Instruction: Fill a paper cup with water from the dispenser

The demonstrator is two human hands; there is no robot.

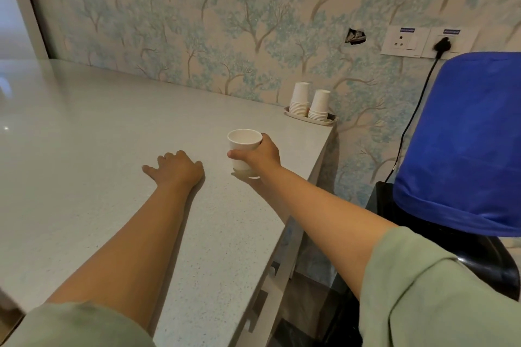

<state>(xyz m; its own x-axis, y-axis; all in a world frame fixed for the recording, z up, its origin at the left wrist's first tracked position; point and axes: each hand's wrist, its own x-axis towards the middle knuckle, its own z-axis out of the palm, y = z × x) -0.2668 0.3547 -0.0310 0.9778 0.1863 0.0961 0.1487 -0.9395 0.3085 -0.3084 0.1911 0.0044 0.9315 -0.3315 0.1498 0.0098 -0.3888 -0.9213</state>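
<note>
My right hand (259, 156) grips a white paper cup (244, 144) upright, its base at or just above the grey counter (98, 135); its inside looks empty. My left hand (174, 169) lies flat on the counter to the left of the cup, fingers spread, holding nothing. The water dispenser (439, 234) stands at the right, off the counter's end, a black body with its bottle under a blue cloth cover (462, 144). Its taps are hidden.
Two stacks of upside-down paper cups (310, 103) stand in a small tray (332, 120) at the counter's far right corner. Wall sockets (406, 42) with a black plug and cable sit above the dispenser. The counter's right edge drops off beside my right arm.
</note>
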